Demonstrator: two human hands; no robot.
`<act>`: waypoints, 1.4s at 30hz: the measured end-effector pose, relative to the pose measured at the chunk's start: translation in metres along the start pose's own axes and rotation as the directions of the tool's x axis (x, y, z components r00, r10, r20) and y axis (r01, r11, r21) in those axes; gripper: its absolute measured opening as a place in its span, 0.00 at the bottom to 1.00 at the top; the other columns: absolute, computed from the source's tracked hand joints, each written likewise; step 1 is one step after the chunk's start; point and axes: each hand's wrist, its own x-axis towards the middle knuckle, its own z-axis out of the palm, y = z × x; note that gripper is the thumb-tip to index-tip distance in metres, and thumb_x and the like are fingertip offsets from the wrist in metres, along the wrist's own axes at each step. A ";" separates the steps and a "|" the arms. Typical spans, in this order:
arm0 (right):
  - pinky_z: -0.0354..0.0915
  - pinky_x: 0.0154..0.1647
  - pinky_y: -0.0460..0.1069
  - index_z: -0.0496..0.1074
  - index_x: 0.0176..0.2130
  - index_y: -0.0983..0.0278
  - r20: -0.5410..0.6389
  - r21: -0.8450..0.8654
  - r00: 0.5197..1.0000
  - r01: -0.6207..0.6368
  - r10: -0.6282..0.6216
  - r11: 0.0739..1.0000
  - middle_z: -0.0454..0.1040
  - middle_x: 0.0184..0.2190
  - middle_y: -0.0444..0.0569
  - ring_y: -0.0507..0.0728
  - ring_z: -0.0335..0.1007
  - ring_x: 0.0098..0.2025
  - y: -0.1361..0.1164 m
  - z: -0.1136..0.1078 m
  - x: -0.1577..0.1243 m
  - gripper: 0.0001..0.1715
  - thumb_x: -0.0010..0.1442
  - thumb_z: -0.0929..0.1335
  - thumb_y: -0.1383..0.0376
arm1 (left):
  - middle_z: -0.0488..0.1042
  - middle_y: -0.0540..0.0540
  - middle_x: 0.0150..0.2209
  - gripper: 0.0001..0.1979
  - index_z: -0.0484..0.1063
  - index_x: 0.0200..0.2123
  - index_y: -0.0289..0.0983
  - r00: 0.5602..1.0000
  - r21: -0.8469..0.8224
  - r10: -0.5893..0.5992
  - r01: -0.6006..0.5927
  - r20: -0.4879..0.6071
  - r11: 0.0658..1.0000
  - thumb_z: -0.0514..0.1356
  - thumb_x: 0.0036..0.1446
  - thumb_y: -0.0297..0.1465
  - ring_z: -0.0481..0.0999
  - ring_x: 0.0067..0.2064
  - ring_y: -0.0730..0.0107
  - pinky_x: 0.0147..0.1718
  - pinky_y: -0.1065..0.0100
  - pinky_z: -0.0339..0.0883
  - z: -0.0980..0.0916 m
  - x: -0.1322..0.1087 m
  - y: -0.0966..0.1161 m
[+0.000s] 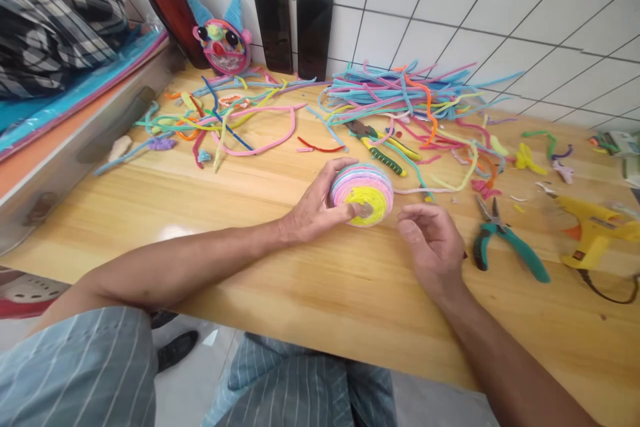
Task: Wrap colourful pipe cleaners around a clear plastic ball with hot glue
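Note:
My left hand (320, 203) is wrapped round a rounded piece made of coiled pipe cleaners (369, 180). Its facing end is yellow with a greyish middle, ringed by pink, lilac and light blue bands. The thumb presses on the yellow part while the fingers go behind. To the right of the piece, my right hand (433, 240) rests loosely curled above the table, with a gap between thumb and fingers and nothing visible in it. A pale pipe cleaner (420, 191) runs just beyond its fingertips; whether it joins the coiled piece I cannot tell.
Teal-handled pliers (505, 240) and a yellow glue gun (595, 227) lie right. Green-and-yellow pliers (383, 155) lie among loose pipe cleaners (390, 97). A pink figure with blue ears (227, 53) and two phones (314, 33) stand against the tiled wall. A plastic box (75, 140) borders the left.

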 end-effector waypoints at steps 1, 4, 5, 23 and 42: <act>0.76 0.39 0.50 0.81 0.51 0.56 0.014 0.001 1.000 0.010 -0.010 1.000 0.82 0.39 0.45 0.55 0.80 0.38 -0.001 0.000 -0.001 0.10 0.70 0.77 0.60 | 0.71 0.36 0.69 0.44 0.63 0.71 0.44 1.000 0.011 0.004 -0.004 -0.002 1.000 0.74 0.60 0.53 0.75 0.69 0.43 0.72 0.42 0.71 -0.001 0.000 0.001; 0.78 0.40 0.51 0.80 0.54 0.55 0.025 0.032 0.999 0.037 -0.038 0.999 0.81 0.43 0.47 0.56 0.81 0.40 -0.004 0.001 -0.002 0.14 0.69 0.77 0.62 | 0.67 0.36 0.74 0.44 0.62 0.73 0.45 1.000 0.038 0.006 -0.006 -0.004 0.999 0.73 0.61 0.51 0.70 0.74 0.41 0.77 0.41 0.64 -0.002 -0.001 0.002; 0.79 0.40 0.52 0.80 0.55 0.54 0.022 0.043 0.999 0.039 -0.040 0.998 0.81 0.44 0.47 0.56 0.81 0.42 -0.005 0.000 -0.002 0.16 0.69 0.77 0.62 | 0.67 0.37 0.74 0.43 0.63 0.73 0.45 1.000 0.042 0.006 -0.006 -0.003 0.999 0.73 0.61 0.50 0.70 0.74 0.42 0.77 0.41 0.64 -0.002 -0.001 0.003; 0.72 0.36 0.53 0.78 0.33 0.57 -0.100 -0.039 0.994 0.032 -0.036 0.999 0.79 0.30 0.45 0.56 0.76 0.33 -0.003 -0.010 0.010 0.19 0.75 0.73 0.53 | 0.74 0.37 0.65 0.36 0.68 0.67 0.41 1.000 0.082 -0.009 0.011 -0.028 0.997 0.73 0.60 0.43 0.77 0.67 0.47 0.71 0.45 0.71 0.008 -0.002 0.006; 0.73 0.32 0.51 0.83 0.40 0.57 -0.368 -0.159 0.917 -0.226 0.154 0.961 0.81 0.30 0.44 0.55 0.74 0.30 0.001 -0.104 0.064 0.10 0.60 0.78 0.56 | 0.73 0.38 0.65 0.35 0.69 0.66 0.41 0.997 0.141 0.012 -0.023 0.080 0.990 0.72 0.59 0.43 0.76 0.67 0.48 0.72 0.45 0.70 0.007 -0.005 0.008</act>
